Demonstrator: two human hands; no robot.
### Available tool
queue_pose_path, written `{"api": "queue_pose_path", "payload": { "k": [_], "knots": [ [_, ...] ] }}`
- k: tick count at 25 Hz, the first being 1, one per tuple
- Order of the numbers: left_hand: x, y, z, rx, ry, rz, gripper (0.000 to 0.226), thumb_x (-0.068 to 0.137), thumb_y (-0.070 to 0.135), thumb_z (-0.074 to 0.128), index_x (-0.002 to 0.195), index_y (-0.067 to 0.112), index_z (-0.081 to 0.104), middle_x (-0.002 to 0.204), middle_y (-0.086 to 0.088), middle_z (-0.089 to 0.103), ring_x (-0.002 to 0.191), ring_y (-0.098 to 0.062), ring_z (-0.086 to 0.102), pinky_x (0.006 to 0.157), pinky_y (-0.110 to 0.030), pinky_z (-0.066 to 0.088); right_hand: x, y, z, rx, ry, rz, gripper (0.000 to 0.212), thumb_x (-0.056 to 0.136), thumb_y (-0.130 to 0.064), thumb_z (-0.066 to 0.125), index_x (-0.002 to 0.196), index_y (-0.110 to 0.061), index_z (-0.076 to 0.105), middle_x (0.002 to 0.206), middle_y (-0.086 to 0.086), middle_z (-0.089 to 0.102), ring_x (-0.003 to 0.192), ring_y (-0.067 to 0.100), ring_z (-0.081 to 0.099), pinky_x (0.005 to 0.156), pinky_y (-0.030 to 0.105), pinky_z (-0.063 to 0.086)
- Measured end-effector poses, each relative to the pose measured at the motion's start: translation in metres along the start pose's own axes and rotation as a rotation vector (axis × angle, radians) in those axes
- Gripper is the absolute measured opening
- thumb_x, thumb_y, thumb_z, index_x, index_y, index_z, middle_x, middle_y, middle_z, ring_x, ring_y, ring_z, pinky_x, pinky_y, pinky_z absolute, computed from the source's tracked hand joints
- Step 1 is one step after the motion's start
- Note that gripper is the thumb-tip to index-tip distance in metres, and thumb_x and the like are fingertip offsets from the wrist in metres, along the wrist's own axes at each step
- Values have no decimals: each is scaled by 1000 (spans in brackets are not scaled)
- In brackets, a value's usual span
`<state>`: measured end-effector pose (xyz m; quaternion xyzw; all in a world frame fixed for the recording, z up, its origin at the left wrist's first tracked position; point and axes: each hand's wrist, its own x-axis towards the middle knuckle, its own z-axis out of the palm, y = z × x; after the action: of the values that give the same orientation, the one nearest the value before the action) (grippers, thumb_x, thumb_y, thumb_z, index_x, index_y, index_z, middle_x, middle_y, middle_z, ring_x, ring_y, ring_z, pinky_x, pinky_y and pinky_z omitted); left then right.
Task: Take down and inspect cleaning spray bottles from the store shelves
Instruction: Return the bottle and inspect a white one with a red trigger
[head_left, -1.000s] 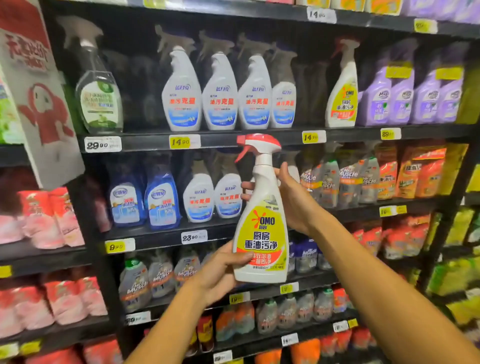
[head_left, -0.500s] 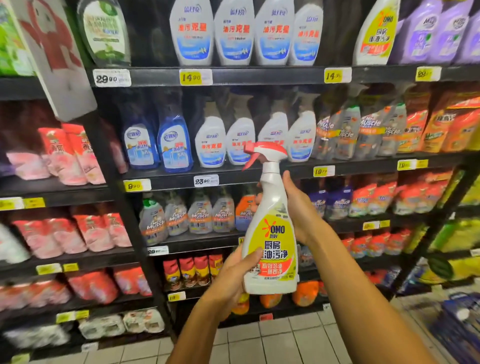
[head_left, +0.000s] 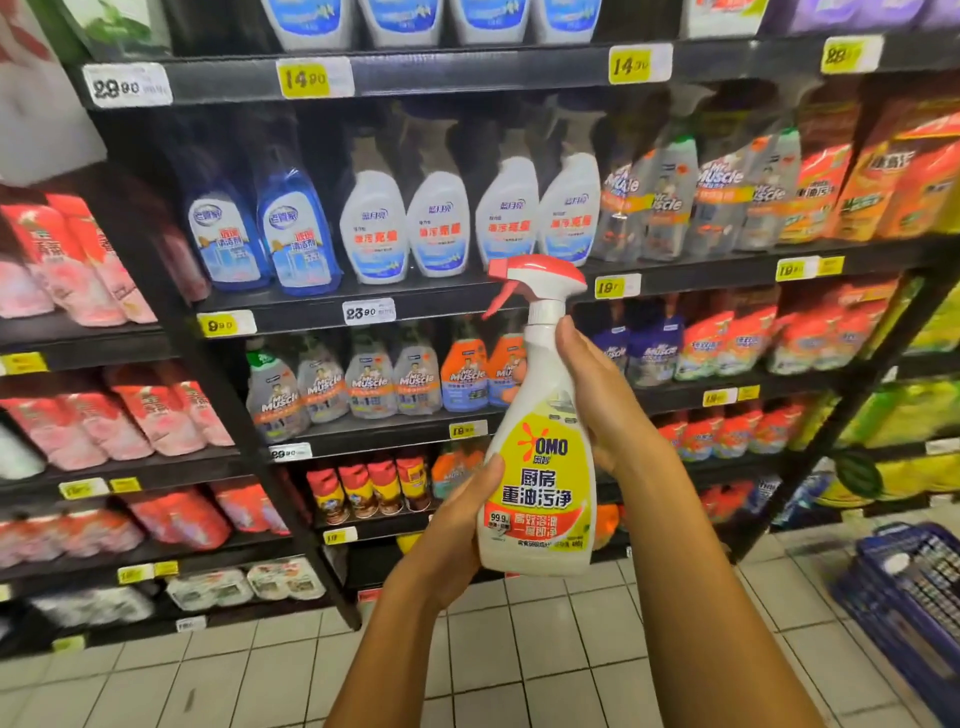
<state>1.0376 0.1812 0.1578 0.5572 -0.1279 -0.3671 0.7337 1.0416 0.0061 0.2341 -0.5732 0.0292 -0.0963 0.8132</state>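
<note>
The black metal shelves (head_left: 467, 301) fill most of the view, tier on tier, their front lips carrying yellow and white price tags (head_left: 368, 312) angled out so a shopper can read them; the products stand label-forward in tight rows for the same reason. Below them runs a floor of pale square tiles (head_left: 260, 675) with dark grout, glossy and hard, and at the lower right sits a blue plastic shopping basket (head_left: 904, 587) of open lattice, set within reach on the floor, probably to leave both hands free. On the middle tier stand white spray bottles (head_left: 439, 228) with rounded shoulders, beside two translucent blue bottles (head_left: 298, 239). The task's own thing, the OMO spray bottle (head_left: 540, 467), is off the shelf and held upright in front of the lower tiers, its yellow label turned toward the wearer, which suits reading it. It is smooth, milky-white plastic, flat-faced and tapering to a narrow neck, topped by a red and white trigger head (head_left: 535, 275) pointing left. The right hand (head_left: 608, 410) wraps the back of the neck and shoulder, fingers curled closed round it to steady the top. The left hand (head_left: 457, 530) cups the lower left edge, thumb pressed on the label front, bearing the weight.
</note>
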Motion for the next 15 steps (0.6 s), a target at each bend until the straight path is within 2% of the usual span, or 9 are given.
{"api": "queue_pose_path", "payload": {
  "k": [6, 9, 12, 15],
  "knots": [
    [0, -13, 24, 47, -42, 56, 61, 69, 48, 83, 123, 26, 65, 124, -12, 68, 113, -31, 66, 86, -41, 57, -14, -11, -18, -28, -13, -24, 37, 86, -58, 62, 106, -27, 72, 93, 13, 73, 85, 33, 74, 67, 39, 60],
    [4, -11, 32, 37, -25, 74, 61, 70, 44, 84, 124, 23, 64, 124, -14, 67, 114, -32, 65, 86, -39, 57, -16, -16, -26, -47, 18, -41, 45, 88, -57, 59, 113, -22, 68, 102, 14, 74, 93, 34, 73, 74, 43, 61],
    [9, -13, 42, 7, 10, 58, 62, 68, 43, 86, 122, 21, 65, 122, -14, 69, 112, -31, 67, 83, -36, 58, -20, -19, -42, -88, 10, -38, 35, 95, -50, 54, 109, -23, 71, 103, 14, 75, 95, 31, 72, 84, 46, 58],
    [13, -14, 53, -34, 77, 58, 57, 65, 42, 86, 116, 22, 69, 117, -13, 71, 105, -28, 70, 76, -33, 59, -25, -21, -58, -153, -63, -34, 29, 100, -38, 52, 119, -22, 66, 96, 5, 75, 90, 22, 72, 75, 34, 59]
  ]
}}
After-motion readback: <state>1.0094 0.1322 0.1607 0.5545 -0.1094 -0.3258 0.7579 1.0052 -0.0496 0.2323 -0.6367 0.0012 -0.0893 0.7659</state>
